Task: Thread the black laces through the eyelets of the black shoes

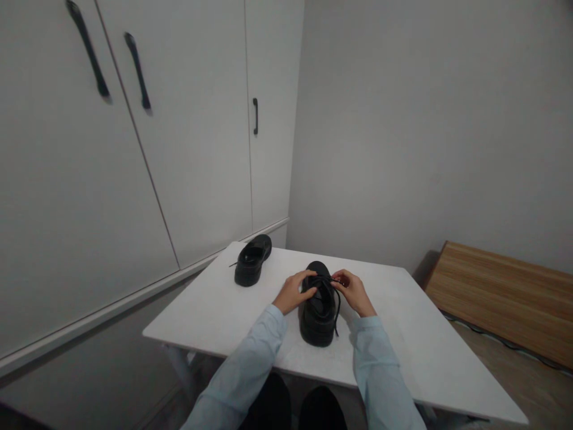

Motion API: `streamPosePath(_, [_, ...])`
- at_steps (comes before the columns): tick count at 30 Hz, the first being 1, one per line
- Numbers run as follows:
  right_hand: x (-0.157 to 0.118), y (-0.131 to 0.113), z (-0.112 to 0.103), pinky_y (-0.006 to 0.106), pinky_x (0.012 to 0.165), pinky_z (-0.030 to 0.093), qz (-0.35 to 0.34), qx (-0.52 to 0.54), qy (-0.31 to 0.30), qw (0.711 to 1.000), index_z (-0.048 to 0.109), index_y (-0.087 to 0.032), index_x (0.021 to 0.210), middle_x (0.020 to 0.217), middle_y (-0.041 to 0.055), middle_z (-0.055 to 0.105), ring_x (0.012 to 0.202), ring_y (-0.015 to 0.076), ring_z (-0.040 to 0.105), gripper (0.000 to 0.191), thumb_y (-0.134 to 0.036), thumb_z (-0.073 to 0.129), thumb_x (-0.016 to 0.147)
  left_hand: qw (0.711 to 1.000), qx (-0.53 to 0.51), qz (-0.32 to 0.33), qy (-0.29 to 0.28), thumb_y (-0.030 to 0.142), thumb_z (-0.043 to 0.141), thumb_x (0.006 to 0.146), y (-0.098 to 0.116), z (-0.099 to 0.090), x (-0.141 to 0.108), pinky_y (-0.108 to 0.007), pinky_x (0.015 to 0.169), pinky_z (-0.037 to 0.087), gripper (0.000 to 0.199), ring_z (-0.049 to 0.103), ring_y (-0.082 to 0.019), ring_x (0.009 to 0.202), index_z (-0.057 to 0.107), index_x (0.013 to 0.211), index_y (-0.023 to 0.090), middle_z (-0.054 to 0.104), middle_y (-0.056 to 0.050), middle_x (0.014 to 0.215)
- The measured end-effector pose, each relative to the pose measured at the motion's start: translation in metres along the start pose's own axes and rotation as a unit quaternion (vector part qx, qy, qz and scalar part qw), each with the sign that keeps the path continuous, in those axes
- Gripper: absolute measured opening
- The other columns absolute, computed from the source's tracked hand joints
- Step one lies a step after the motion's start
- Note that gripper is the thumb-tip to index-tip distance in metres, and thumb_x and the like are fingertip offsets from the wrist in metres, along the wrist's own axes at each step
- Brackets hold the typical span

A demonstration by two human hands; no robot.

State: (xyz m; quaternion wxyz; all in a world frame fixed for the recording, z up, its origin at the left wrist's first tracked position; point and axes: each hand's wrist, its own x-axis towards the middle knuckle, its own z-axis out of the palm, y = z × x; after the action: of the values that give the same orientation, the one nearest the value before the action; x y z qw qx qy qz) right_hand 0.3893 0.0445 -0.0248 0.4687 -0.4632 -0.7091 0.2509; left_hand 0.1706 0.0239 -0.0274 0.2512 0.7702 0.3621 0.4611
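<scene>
A black lace-up shoe (317, 325) stands on the white table (201, 316), its toe pointing away from me. My left hand (293, 291) rests at the shoe's left side, thumb and fingers apart around the lacing area; whether it grips a lace is too small to tell. On the right side, my right hand (353, 291) pinches the black shoelace (337, 310) near the top of the shoe, and a lace end hangs down the shoe's right side. A second black shoe (251, 263) sits at the table's back left, one lace end sticking out to its left.
White cabinet doors (201, 149) with dark handles stand behind and to the left of the table. A grey wall (403, 131) rises behind it. At the far right is a wooden board (505, 292). My knees show below the table's front edge.
</scene>
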Motion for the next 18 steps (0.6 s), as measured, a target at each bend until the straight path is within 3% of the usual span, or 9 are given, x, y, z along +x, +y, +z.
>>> streamPosePath(9, [-0.002,0.004,-0.001,0.032,0.066,0.043,-0.023,-0.043,-0.010,0.999,0.063,-0.019,0.091,0.085,0.0057,0.067,0.071,0.0185,0.057,0.020,-0.030,0.053,0.077,1.000,-0.006,-0.005,0.001,0.025,0.062,0.077,-0.001,0.000,0.000,-0.036,0.104,0.038,0.040,0.054,-0.021,0.116,0.058,0.116,0.020,0.061,-0.007,0.121])
streamPosePath(15, [-0.001,0.014,0.000,0.037,0.071,0.043,-0.048,-0.107,0.048,0.992,0.063,-0.020,0.077,0.077,0.0067,0.060,0.074,0.0222,0.054,0.017,-0.031,0.049,0.079,1.000,-0.004,-0.007,0.002,0.025,0.063,0.076,0.001,-0.001,0.000,-0.036,0.102,0.040,0.040,0.055,-0.022,0.114,0.059,0.116,0.021,0.062,-0.007,0.119])
streamPosePath(18, [0.000,0.013,0.000,0.037,0.073,0.043,-0.044,-0.067,0.064,0.995,0.061,-0.021,0.075,0.078,0.0064,0.059,0.077,0.0224,0.054,0.022,-0.038,0.049,0.081,1.000,0.000,-0.005,0.001,0.026,0.062,0.077,0.001,-0.001,0.000,-0.036,0.102,0.039,0.040,0.055,-0.022,0.114,0.059,0.116,0.021,0.062,-0.007,0.120])
